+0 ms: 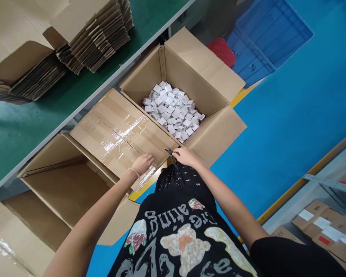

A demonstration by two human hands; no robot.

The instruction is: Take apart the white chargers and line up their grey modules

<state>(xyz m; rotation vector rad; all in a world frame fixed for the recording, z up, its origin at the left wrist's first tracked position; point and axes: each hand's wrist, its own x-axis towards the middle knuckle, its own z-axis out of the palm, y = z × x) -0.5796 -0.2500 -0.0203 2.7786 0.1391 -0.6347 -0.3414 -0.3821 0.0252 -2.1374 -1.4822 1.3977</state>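
Note:
My right hand (185, 156) is closed round a pair of small cutting pliers (170, 152) with dark handles and pointed jaws, near the front edge of the taped carton. Over that carton's top (112, 127) is my left hand (143, 163), its fingers curled together; whatever they may hold is hidden. Just beyond my right hand stands an open cardboard box (196, 86). Inside it lies a heap of small white rectangular plastic pieces (173, 109). To the left of the taped carton is another open box (66, 188), with bare cardboard showing inside.
Stacked flattened cartons (98, 38) lie on the green surface (31, 119) beyond the boxes. A blue plastic crate (265, 38) and a red stool-like object (222, 52) are at the back right. Shelving with cartons (325, 223) stands on the right, beyond the blue floor (265, 154).

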